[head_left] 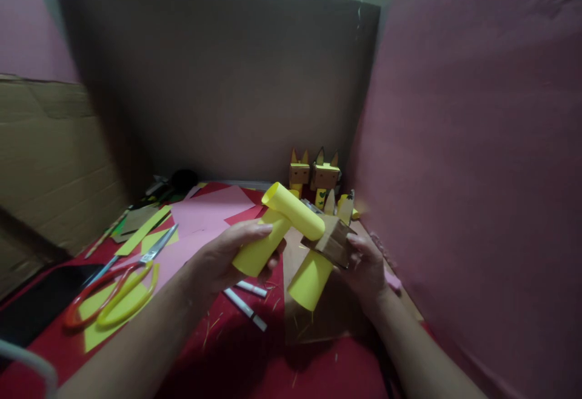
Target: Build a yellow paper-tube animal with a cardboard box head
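Note:
My left hand [222, 250] is closed around a yellow paper tube [260, 248]. Across the top of that tube lies a second yellow tube [295, 212], its far end against a small cardboard box [333, 242]. My right hand [367, 265] grips this box by its right side. Pointed ears [345, 208] stick up from the box, and another yellow tube [311, 281] extends below it. Whether the crossing tube is attached to either piece, I cannot tell. A flat cardboard sheet [302, 326] lies beneath my hands.
Scissors [148, 258] with red and yellow handles lie at left on yellow and pink paper [209, 208]. White pens [245, 309] rest on the red cloth [236, 356]. Two eared cardboard figures [299, 173] stand at the back. A pink wall [477, 174] rises at right.

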Tool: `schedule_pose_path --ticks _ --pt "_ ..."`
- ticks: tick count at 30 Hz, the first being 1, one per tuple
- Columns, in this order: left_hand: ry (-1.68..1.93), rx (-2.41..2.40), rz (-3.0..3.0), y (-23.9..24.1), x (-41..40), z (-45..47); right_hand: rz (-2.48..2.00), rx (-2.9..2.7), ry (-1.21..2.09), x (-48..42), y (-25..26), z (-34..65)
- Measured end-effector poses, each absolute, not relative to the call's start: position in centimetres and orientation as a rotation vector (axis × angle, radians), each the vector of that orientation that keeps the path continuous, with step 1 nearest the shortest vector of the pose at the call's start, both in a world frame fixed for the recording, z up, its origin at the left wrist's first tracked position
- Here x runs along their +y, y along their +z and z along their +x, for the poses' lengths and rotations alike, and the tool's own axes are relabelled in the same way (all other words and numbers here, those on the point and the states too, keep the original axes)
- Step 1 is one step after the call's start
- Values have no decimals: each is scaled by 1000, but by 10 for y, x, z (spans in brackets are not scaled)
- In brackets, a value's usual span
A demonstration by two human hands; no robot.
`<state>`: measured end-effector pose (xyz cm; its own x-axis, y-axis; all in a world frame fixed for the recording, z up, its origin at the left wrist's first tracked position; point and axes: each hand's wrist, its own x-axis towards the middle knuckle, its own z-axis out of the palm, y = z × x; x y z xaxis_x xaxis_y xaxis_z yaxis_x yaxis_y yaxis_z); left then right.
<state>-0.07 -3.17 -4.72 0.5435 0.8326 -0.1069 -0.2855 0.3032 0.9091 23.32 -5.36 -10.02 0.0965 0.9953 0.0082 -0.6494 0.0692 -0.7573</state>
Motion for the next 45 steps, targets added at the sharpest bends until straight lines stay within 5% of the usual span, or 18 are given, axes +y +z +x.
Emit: schedule_pose_path --ticks 45 --pt "735 504 1300 -67 -9 -14 -618 -721 1287 -53 -97 234"
